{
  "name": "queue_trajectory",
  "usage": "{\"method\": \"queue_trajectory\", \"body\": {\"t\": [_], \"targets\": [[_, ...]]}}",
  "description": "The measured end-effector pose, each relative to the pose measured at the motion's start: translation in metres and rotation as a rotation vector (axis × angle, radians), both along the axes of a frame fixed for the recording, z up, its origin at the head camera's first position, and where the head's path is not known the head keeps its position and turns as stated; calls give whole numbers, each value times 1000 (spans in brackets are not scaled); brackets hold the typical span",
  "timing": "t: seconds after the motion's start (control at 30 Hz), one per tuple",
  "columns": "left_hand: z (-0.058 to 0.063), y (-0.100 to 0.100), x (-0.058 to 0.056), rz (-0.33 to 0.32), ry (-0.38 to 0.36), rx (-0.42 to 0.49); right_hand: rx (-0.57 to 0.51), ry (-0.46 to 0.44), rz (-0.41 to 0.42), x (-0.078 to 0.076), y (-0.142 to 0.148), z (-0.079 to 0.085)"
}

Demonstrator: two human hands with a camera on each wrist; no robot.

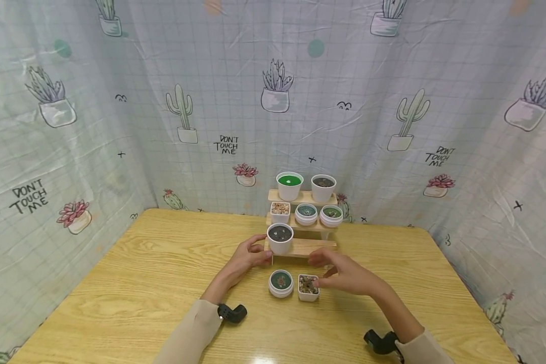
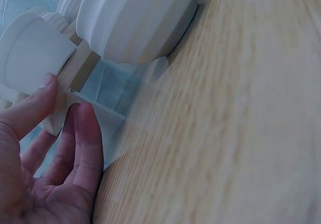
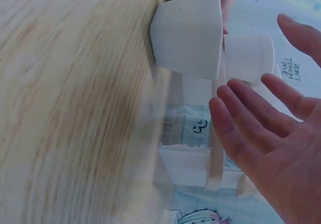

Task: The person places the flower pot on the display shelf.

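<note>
A three-step wooden display stand [image 1: 313, 246] with clear supports bears several small white pots. My left hand [image 1: 244, 259] grips the left end of its lowest step; in the left wrist view the thumb [image 2: 46, 89] lies at the board's edge, with curled fingers below. Right beside that thumb, a round white pot [image 1: 280, 245] with dark filling stands on the step. My right hand [image 1: 346, 275] hovers with spread fingers before the step's right end, holding nothing. Below it, a square pot [image 1: 307, 295] of pebbles and a ribbed round pot [image 1: 280, 291] with green filling stand on the table.
Upper steps hold a bright green-filled pot [image 1: 289, 190], a dark-filled pot [image 1: 323, 191], a square pot of pale stones [image 1: 280, 214] and two low round pots, one blue-grey [image 1: 306, 218] and one green [image 1: 331, 220]. A cactus-print curtain [image 1: 318, 126] hangs behind the wooden table [image 1: 164, 273].
</note>
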State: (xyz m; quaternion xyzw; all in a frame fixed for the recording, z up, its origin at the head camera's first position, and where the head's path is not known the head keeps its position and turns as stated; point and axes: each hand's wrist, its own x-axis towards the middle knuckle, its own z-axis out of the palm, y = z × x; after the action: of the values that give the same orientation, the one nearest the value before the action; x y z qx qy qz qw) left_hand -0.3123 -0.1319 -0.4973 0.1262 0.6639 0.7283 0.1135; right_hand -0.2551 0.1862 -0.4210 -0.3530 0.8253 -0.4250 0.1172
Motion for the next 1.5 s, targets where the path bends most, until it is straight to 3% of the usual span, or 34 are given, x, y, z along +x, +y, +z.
{"method": "queue_trajectory", "body": {"t": [0.4, 0.97, 1.5], "targets": [[2, -1, -2, -12, 3, -15, 17, -32, 27, -3, 5, -10], [-1, -2, -1, -12, -3, -28, 126, -151, 60, -5, 6, -21], [1, -2, 0, -11, -8, -27, 112, -136, 121, -1, 3, -21]]}}
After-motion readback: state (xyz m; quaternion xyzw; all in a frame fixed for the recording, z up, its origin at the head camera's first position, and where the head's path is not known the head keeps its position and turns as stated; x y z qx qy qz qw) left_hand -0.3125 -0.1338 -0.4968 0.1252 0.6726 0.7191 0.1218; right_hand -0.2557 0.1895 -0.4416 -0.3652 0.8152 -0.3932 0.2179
